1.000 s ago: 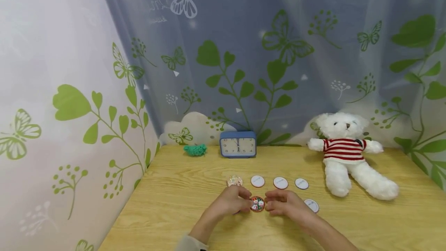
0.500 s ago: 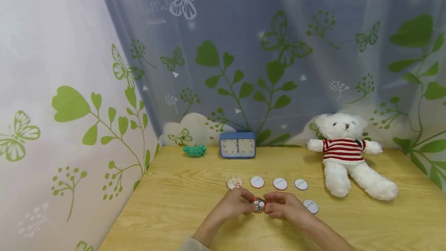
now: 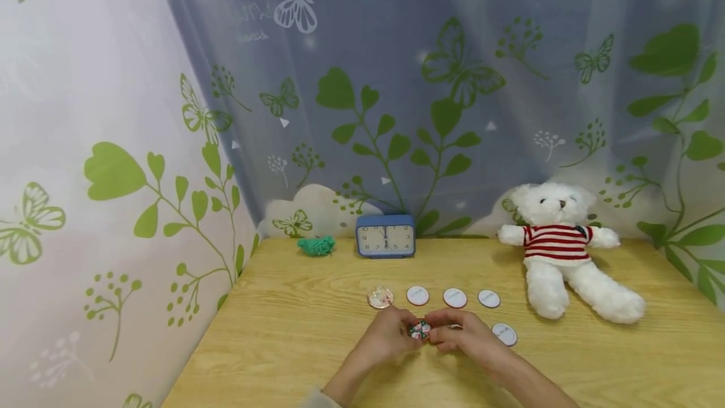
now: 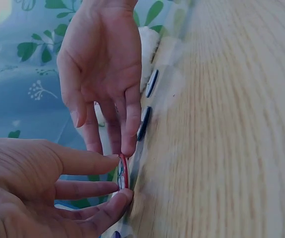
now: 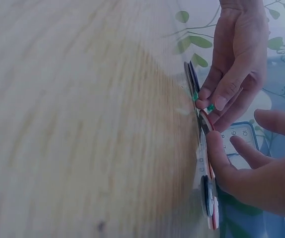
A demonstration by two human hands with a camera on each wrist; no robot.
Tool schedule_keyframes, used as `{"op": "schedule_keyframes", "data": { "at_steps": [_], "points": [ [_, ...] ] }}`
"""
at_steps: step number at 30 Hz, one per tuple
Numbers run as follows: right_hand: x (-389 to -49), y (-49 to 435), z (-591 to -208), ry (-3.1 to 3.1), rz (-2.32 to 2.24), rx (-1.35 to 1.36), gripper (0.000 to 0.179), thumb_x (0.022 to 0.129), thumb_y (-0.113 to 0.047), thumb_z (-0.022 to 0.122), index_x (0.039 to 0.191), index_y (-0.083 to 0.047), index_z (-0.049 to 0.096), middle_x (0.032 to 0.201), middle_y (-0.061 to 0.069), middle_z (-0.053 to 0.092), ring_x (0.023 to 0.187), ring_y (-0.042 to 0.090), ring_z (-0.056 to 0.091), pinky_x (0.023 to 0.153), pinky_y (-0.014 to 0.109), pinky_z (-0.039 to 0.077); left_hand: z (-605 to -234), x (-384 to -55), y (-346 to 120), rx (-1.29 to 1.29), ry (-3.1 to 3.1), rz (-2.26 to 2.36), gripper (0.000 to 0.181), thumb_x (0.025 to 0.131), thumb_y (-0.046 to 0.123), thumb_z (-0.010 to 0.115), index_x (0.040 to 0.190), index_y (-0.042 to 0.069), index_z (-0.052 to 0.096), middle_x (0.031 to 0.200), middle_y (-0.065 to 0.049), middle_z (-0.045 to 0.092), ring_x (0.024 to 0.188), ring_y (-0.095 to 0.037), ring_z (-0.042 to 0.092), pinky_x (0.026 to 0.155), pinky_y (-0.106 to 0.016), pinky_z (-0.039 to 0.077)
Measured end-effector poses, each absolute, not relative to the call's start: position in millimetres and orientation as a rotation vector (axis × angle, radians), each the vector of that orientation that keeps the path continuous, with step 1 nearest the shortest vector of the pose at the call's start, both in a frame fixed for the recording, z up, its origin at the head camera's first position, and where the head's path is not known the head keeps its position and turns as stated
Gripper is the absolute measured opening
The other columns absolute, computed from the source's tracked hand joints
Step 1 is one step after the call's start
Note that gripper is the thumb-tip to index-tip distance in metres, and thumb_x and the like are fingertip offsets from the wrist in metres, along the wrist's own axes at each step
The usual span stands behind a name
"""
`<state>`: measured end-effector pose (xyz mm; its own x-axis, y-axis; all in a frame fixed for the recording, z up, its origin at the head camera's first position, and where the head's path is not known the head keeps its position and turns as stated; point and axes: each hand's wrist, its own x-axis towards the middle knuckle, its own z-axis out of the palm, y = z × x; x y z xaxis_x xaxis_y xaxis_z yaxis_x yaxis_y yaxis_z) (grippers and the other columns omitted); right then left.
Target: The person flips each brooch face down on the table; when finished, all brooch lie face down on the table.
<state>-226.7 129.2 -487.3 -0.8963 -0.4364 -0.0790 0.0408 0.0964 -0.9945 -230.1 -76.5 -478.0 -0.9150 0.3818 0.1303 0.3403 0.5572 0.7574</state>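
Note:
A round button badge with a red rim and a red, white and green picture lies between my hands, face up. My left hand pinches it between thumb and fingers from the left. At its right edge my right hand touches it with a fingertip, the other fingers spread apart in the right wrist view. In the left wrist view the badge appears edge-on, low over the wood. Behind the hands lie white-backed badges and a clear speckled disc. Another white-backed badge is beside my right hand.
The wooden table reaches back to a patterned curtain. Along its far side are a green knitted-looking item, a blue clock and a white teddy bear in a striped shirt. A purple edge shows beneath my left hand.
My left hand has moved slightly right and now grips the badge's left side. The badge's picture has turned a little. My right hand has shifted slightly left.

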Motion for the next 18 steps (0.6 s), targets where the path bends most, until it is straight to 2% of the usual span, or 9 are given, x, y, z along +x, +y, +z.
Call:
{"op": "schedule_keyframes", "data": {
  "at_steps": [10,18],
  "points": [
    [-227.7,129.8,-488.2,2.012,-1.890,-0.372,0.046,0.100,-0.011,0.065,0.135,0.017,0.054,0.130,0.022,0.065,0.107,0.021,0.068,0.089,0.033,0.060,-477.6,-229.2,-72.2,0.579,2.822,1.201,0.026,0.076,0.000,0.087,0.101,-0.002,0.078,0.087,-0.004,0.069,0.074,-0.006,0.052,0.064,-0.020,0.046],
    [-225.9,124.2,-485.4,2.032,-1.929,-0.365,0.046,0.100,-0.012,0.066,0.134,0.017,0.055,0.131,0.025,0.063,0.107,0.018,0.067,0.090,0.030,0.059,-483.5,-231.0,-71.0,0.596,2.893,1.192,0.020,0.078,-0.001,0.085,0.096,-0.001,0.075,0.083,-0.005,0.072,0.065,-0.002,0.050,0.059,-0.019,0.046]
  ]
}}
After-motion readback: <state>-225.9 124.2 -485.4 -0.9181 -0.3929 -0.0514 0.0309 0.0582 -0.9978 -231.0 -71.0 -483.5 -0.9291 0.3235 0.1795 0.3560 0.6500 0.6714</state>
